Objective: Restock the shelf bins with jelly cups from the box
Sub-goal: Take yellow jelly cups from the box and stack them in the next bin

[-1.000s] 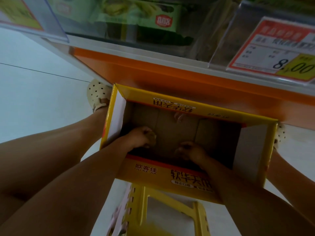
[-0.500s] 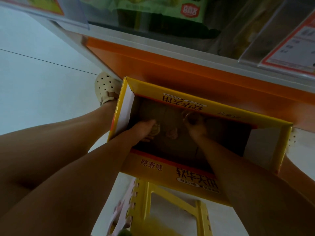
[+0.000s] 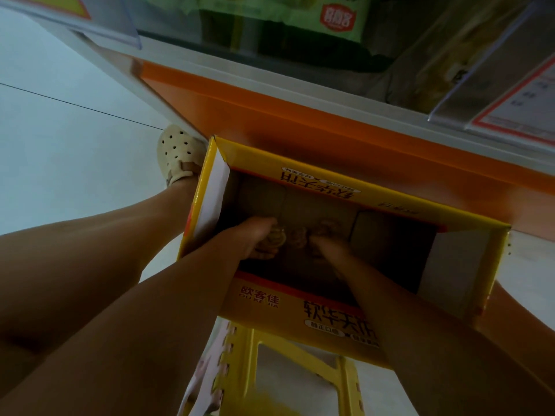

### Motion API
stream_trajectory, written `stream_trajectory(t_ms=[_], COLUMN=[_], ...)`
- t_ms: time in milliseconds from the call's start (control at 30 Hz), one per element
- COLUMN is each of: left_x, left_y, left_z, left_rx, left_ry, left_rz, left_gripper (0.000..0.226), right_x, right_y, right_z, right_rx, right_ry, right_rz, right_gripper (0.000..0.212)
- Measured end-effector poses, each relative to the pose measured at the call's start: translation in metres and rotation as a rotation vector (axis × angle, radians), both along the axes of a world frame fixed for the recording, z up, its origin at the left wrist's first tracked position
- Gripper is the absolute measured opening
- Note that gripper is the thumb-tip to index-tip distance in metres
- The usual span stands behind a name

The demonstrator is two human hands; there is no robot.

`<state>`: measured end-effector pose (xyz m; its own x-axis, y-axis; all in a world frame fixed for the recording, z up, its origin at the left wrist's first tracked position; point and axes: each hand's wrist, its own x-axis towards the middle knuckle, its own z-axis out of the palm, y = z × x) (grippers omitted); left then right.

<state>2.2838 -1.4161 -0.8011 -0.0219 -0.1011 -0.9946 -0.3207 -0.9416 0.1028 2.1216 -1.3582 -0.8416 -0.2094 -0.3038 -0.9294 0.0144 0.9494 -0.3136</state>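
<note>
A yellow cardboard box (image 3: pixel 270 298) stands open on the floor in front of the shelf. Both my hands reach down to its dark bottom. My left hand (image 3: pixel 255 238) is curled round a pale jelly cup (image 3: pixel 274 237). My right hand (image 3: pixel 326 243) pinches another jelly cup (image 3: pixel 327 228) close beside it. A further cup (image 3: pixel 295 237) lies between the two hands on the box floor. The cups are small and blurred in the shadow.
The orange shelf base (image 3: pixel 300 124) runs just behind the box, with clear bins holding green packets (image 3: pixel 300 16) above and a price tag (image 3: pixel 522 106) at right. A yellow folding stool (image 3: pixel 249 364) sits under me. My left foot wears a beige clog (image 3: pixel 177 154) on pale floor.
My right hand came back from the box's far wall to the middle, beside my left hand. The left hand stayed low with its cup. The camera tilted slightly.
</note>
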Motion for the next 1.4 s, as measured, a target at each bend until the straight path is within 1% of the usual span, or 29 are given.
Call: stream_trajectory(t_ms=[100, 267, 367, 467, 533, 633, 700, 767, 833, 933, 1067, 1100, 1167, 1200, 1267, 1367, 1400], left_x=[-0.01, -0.011, -0.004, -0.002, -0.002, -0.006, -0.013, -0.018, -0.022, -0.024, -0.023, -0.023, -0.022, -0.022, -0.02, -0.018, -0.018], left_y=[0.003, 0.005, 0.007, 0.013, 0.019, 0.027, 0.033, 0.039, 0.045, 0.048, 0.042, 0.041, 0.038, 0.037, 0.035, 0.031, 0.029], left_z=[-0.002, 0.006, 0.017, 0.035, 0.048, 0.074, 0.094, 0.115, 0.13, 0.157, 0.199, 0.212, 0.239, 0.254, 0.283, 0.321, 0.332], left_rx=[0.033, 0.004, -0.012, -0.01, 0.005, -0.019, -0.068, -0.154, -0.226, -0.292, -0.371, -0.397, -0.468, -0.509, -0.614, -0.786, -0.842], left_ry=[0.039, 0.048, 0.1, 0.198, 0.281, 0.388, 0.396, 0.379, 0.384, 0.411, 0.471, 0.479, 0.491, 0.493, 0.487, 0.432, 0.416], left_rz=[0.009, 0.053, 0.093, 0.153, 0.15, 0.056, 0.021, -0.028, -0.064, -0.036, -0.083, -0.104, -0.169, -0.204, -0.29, -0.317, -0.314], left_gripper=[0.025, 0.027, 0.03, 0.028, 0.032, 0.032, 0.027, 0.021, 0.014, 0.016, 0.007, 0.008, 0.017, 0.021, 0.022, 0.01, 0.013], right_x=[0.009, 0.008, 0.003, 0.0, -0.002, -0.006, -0.012, -0.017, -0.021, -0.024, -0.025, -0.026, -0.03, -0.033, -0.037, -0.034, -0.033], right_y=[0.006, 0.01, 0.015, 0.019, 0.024, 0.038, 0.048, 0.057, 0.06, 0.059, 0.061, 0.063, 0.064, 0.063, 0.06, 0.053, 0.051], right_z=[0.005, 0.018, 0.036, 0.062, 0.081, 0.111, 0.131, 0.152, 0.169, 0.201, 0.247, 0.258, 0.276, 0.284, 0.302, 0.34, 0.354], right_rx=[0.007, 0.006, -0.02, -0.094, -0.169, -0.286, -0.344, -0.396, -0.433, -0.506, -0.647, -0.666, -0.695, -0.705, -0.724, -0.773, -0.805], right_ry=[-0.082, -0.172, -0.249, -0.251, -0.247, -0.25, -0.264, -0.301, -0.349, -0.363, -0.286, -0.257, -0.212, -0.211, -0.194, -0.196, -0.217], right_rz=[-0.059, -0.145, -0.222, -0.208, -0.176, -0.172, -0.177, -0.182, -0.205, -0.235, -0.116, -0.088, -0.049, -0.069, -0.117, -0.112, -0.108], right_gripper=[0.035, 0.021, 0.014, 0.018, 0.024, 0.046, 0.051, 0.048, 0.041, 0.028, 0.011, 0.013, 0.04, 0.039, 0.023, 0.021, 0.02])
